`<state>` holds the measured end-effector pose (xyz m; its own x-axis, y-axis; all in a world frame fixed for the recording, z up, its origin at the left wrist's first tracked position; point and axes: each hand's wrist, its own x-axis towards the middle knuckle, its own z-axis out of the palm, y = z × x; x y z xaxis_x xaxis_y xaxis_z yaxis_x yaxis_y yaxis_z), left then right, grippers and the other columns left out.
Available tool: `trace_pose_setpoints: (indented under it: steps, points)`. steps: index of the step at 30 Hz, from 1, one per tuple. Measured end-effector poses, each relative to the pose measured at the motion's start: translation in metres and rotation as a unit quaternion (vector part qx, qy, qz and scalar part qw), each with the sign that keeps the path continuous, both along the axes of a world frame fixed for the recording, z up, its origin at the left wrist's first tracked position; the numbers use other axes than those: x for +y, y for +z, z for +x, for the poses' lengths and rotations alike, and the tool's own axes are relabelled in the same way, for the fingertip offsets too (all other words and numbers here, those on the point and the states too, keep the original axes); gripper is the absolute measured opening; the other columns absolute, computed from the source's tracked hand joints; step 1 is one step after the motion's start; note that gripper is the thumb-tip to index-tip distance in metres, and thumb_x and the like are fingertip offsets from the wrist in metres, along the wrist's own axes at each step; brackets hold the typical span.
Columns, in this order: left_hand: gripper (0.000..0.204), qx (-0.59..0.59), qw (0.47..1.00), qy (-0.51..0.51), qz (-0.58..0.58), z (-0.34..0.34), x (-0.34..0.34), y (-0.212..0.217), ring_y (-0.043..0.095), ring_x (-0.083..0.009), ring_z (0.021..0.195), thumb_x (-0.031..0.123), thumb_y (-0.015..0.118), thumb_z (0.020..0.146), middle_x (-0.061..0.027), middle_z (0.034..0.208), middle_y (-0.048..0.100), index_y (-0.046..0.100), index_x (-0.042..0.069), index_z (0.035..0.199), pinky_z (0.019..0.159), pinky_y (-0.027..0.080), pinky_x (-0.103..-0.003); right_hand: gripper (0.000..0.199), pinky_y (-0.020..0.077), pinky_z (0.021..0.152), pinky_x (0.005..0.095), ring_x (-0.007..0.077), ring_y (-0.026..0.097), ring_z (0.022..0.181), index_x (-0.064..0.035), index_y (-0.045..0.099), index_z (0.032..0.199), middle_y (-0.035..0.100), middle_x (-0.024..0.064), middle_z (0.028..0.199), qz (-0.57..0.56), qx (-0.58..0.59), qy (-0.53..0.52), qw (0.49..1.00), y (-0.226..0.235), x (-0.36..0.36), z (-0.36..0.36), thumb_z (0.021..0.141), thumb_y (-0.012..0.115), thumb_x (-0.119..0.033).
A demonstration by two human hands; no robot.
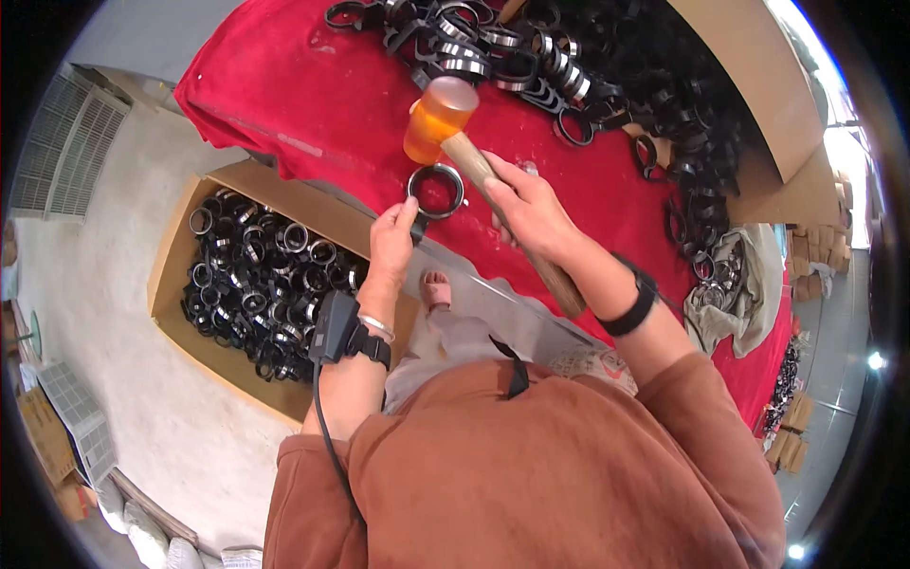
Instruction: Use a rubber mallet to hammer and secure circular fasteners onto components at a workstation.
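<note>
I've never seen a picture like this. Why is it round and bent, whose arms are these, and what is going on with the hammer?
A camera on a person's head looks down through a very wide lens, which bends the edges. The arms are that person's own. The right hand holds a mallet with an orange head and a wooden handle. The left hand steadies a ring on the red cloth. More rings are piled at the table's far side, and a cardboard box on the floor holds others.

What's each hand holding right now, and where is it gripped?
Right hand grips the mallet mid-handle. Left hand pinches the metal ring by its lower edge.
</note>
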<state>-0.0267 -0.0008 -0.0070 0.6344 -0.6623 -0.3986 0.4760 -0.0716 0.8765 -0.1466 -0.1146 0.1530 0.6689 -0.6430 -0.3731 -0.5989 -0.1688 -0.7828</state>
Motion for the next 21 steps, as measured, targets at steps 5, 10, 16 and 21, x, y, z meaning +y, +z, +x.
trace_pose_setpoints:
  steps: [5, 10, 16, 21]
  points:
    - [0.029, 0.095, 0.995, -0.008, -0.01, 0.001, 0.006, 0.017, 0.048, -0.0072, 0.064, 0.032, 0.061, 0.086, 0.0014, 0.07, 0.055, 0.061, 0.003, 0.081, 0.057, 0.038, -0.022, 0.046, 0.0434, 0.047, 0.0219, 0.0064, 0.047, 0.052, -0.0107, 0.033, 0.139, 0.05, 0.0009, 0.067, 0.007, -0.233, -0.1, 0.967, 0.033, 0.014, -0.011, 0.095, 0.041, -0.021]
    - [0.032, 0.043, 0.999, 0.026, -0.004, -0.003, -0.005, 0.019, 0.051, -0.0092, 0.064, 0.03, 0.061, 0.087, -0.0034, 0.076, 0.058, 0.057, -0.001, 0.088, 0.059, 0.042, -0.023, 0.044, 0.0453, 0.048, 0.0245, 0.0071, 0.049, 0.053, -0.012, 0.038, 0.137, 0.051, 0.0006, 0.066, -0.023, -0.103, -0.087, 0.991, -0.045, 0.021, -0.032, 0.094, 0.042, -0.02]
    - [0.03, 0.023, 1.0, 0.003, -0.018, 0.003, -0.008, -0.001, 0.053, -0.0118, 0.068, 0.028, 0.062, 0.086, -0.0049, 0.078, 0.059, 0.057, -0.002, 0.089, 0.061, 0.044, -0.027, 0.047, 0.0444, 0.046, 0.0235, 0.0084, 0.05, 0.05, -0.0141, 0.033, 0.139, 0.053, 0.0022, 0.065, 0.084, -0.124, -0.136, 0.979, -0.004, 0.006, -0.035, 0.095, 0.042, -0.024]
    - [0.022, 0.074, 0.997, 0.026, -0.012, 0.003, -0.001, -0.005, 0.053, -0.0118, 0.068, 0.023, 0.061, 0.086, -0.0039, 0.081, 0.06, 0.06, 0.003, 0.095, 0.059, 0.041, -0.025, 0.05, 0.0473, 0.084, 0.0321, 0.0197, 0.06, 0.098, -0.0056, 0.034, 0.137, 0.059, 0.0136, 0.116, -0.043, -0.262, -0.169, 0.949, -0.011, 0.029, -0.05, 0.09, 0.049, -0.01]
